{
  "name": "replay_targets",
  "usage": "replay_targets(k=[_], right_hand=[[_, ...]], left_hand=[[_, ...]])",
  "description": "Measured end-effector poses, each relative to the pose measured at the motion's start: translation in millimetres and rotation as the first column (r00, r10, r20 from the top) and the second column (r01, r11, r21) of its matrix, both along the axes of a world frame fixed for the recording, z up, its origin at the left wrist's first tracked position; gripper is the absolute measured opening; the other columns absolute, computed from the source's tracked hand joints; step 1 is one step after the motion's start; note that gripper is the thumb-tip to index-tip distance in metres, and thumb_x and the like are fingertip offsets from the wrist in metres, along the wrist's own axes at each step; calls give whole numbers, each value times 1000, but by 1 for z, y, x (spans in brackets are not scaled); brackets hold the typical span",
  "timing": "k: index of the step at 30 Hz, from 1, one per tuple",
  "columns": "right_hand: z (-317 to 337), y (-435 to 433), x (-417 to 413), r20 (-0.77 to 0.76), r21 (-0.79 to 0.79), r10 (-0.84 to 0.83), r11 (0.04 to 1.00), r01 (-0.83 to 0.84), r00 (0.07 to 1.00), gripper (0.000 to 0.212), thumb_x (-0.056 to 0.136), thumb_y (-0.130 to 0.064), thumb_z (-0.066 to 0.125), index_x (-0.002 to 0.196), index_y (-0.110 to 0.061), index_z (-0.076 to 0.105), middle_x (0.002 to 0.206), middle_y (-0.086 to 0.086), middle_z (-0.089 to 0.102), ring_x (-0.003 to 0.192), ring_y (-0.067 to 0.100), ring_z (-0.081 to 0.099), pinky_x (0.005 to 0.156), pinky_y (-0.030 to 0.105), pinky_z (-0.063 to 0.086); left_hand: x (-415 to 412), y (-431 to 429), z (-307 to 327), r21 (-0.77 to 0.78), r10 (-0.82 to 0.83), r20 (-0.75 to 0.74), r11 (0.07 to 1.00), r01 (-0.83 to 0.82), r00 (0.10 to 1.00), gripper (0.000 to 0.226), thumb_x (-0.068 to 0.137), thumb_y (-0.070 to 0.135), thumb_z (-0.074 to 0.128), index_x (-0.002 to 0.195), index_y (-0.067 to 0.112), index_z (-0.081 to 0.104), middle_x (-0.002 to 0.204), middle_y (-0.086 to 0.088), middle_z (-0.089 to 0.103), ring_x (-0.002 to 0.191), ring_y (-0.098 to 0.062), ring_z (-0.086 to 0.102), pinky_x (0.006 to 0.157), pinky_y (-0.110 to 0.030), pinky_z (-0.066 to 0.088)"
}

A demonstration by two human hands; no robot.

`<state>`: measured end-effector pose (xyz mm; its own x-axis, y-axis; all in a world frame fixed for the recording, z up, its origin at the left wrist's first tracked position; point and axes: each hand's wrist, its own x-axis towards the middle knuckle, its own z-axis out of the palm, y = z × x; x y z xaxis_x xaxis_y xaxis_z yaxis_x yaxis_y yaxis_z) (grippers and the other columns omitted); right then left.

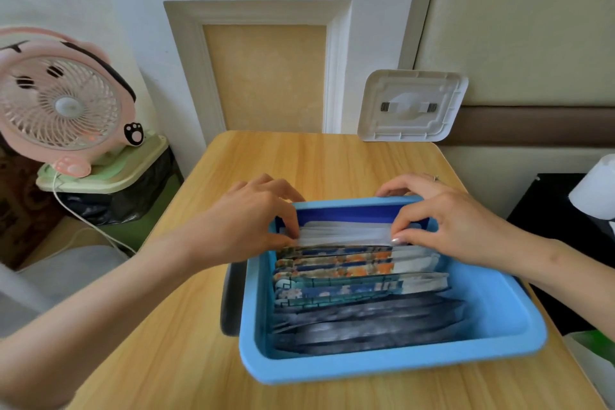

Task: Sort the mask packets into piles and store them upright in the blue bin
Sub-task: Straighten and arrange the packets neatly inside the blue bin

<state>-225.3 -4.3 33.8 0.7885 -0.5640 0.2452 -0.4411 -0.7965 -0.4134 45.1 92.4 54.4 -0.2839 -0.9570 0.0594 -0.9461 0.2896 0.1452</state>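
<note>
A blue bin [499,306] sits on the wooden table [186,326], slightly right of centre. Inside, mask packets stand on edge in rows: dark grey packets [366,323] nearest me, teal and blue patterned packets [359,286] behind them, orange floral packets [336,260] further back, and white packets [346,233] at the far end. My left hand [253,220] pinches the left end of the white packets. My right hand [439,220] pinches their right end, fingers over the bin's far rim.
A white lid [412,106] leans against the wall at the table's far right. A pink fan [60,103] stands on a green-lidded container to the left, with its white cable hanging down. A dark object [231,299] lies against the bin's left side.
</note>
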Motion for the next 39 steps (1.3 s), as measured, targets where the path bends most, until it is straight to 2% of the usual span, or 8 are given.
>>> replay_targets(k=[8,12,18,23,28,32,36,39], right_hand=[[10,-7,-11,240,232,-120,971,63,963,27,81,-48,64,107,-39,66,117,-20,61,113,-2,55,95,11,41],[0,-9,-8,161,313,-149,945,93,976,31,89,-34,53,119,-39,58,120,-22,61,115,-8,52,95,7,37],[-3,-14,-5,132,253,-263,941,224,956,28,94,-9,53,111,-25,69,107,-12,67,99,-4,59,83,6,43],[-6,-8,-5,164,225,-342,926,303,925,25,92,-8,55,105,-20,72,96,-13,68,94,1,61,82,13,46],[-10,-12,-13,207,308,-366,905,294,908,14,90,-23,60,95,-26,73,87,-24,67,89,-12,60,77,1,39],[-1,-26,-10,46,450,-299,858,248,953,30,84,-49,53,68,-26,64,63,-16,59,61,-4,51,63,11,37],[11,-78,8,-33,349,-359,870,347,933,29,88,-46,54,93,-22,70,90,-9,69,85,9,64,84,30,52],[22,-138,23,-25,130,-486,865,485,874,37,90,-38,58,123,-21,59,126,0,60,114,16,56,98,33,44]], left_hand=[[3,14,35,-269,-31,-552,953,-142,833,34,92,44,42,116,28,60,119,18,62,111,3,55,99,-30,45],[-38,37,19,114,-208,-379,956,269,902,64,85,71,14,144,49,7,154,28,7,142,5,-1,119,-35,8],[-60,40,-6,217,-265,172,950,226,949,81,74,76,9,132,43,-37,142,19,-45,125,-3,-48,110,-40,-27],[-50,27,-7,243,-338,198,926,288,920,82,75,77,14,137,44,-29,145,24,-38,129,0,-42,113,-38,-24],[-40,15,-5,67,-324,-198,937,342,925,77,81,78,13,146,42,-7,152,29,-16,140,4,-19,115,-27,-13],[-45,2,-10,124,-334,38,937,327,942,81,72,80,-1,144,43,-12,150,24,-26,134,5,-32,114,-30,-20],[-39,-33,25,152,-114,-407,970,190,906,73,73,82,21,140,51,20,144,35,19,129,21,20,107,-12,19],[-32,-103,40,40,15,-489,999,5,872,53,88,54,44,133,27,46,134,13,48,118,-1,47,102,-23,38]])
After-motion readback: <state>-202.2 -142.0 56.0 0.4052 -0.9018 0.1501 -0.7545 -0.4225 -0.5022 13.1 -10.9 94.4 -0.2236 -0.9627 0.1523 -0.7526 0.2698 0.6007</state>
